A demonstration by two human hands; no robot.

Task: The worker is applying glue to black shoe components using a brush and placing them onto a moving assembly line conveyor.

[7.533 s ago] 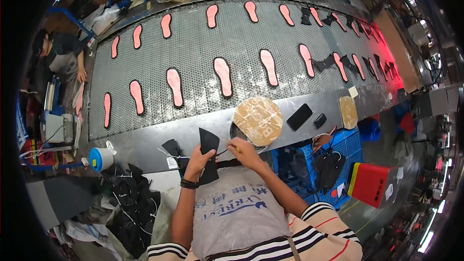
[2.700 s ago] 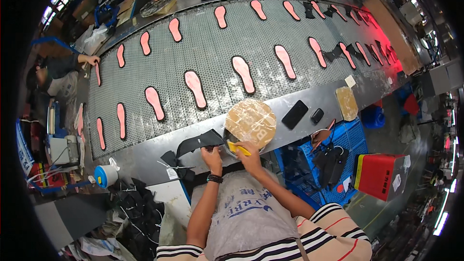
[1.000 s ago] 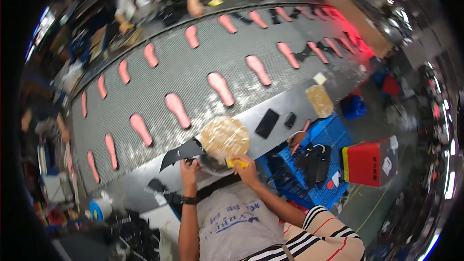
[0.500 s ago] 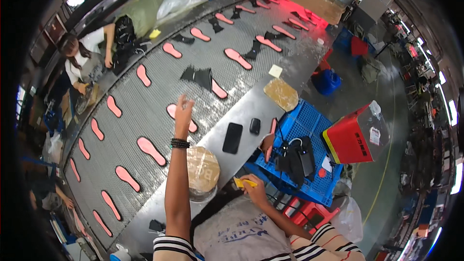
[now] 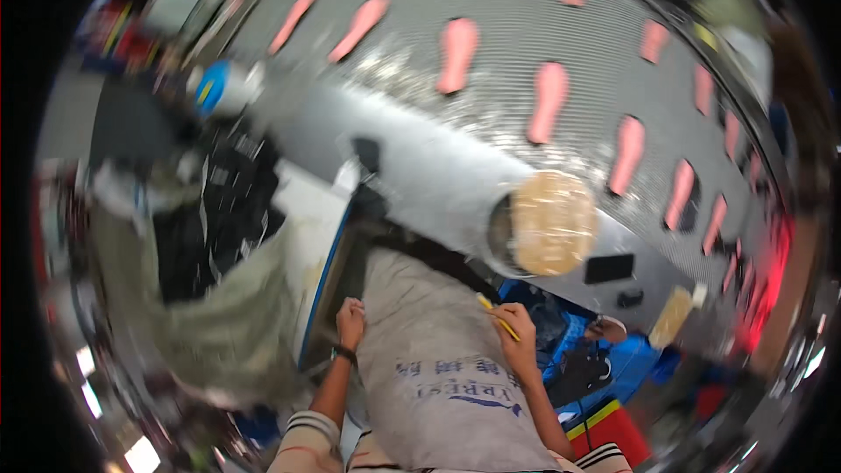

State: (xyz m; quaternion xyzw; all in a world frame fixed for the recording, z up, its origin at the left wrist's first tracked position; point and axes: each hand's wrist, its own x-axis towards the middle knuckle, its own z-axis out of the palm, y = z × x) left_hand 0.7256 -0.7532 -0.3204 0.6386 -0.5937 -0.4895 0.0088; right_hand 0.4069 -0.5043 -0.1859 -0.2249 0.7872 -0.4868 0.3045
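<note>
My right hand [image 5: 515,333] is closed around a slim yellow hand tool [image 5: 499,317] in front of my grey apron [image 5: 438,350]. Blur hides the kind of tool. My left hand [image 5: 350,324] hangs low at the apron's left side, beside a white-topped table, with its fingers curled and nothing seen in them. Pink insoles [image 5: 549,103] with dark rims lie spaced out on the grey mesh conveyor belt [image 5: 499,61], apart from both hands. On the metal ledge [image 5: 438,153] along the belt sits a round tape-wrapped brown pad [image 5: 554,223], above a round container.
A black phone [image 5: 610,269], a small black object [image 5: 630,299] and a brown block [image 5: 672,317] rest on the ledge to the right. A blue crate [image 5: 569,333] stands below. At left are a blue-edged white table [image 5: 307,210] and a big greenish sack [image 5: 236,342] with black material.
My view has swung left. The left hand, open over the belt before, has come down to my side with its fingers curled. The right hand still holds the yellow tool.
</note>
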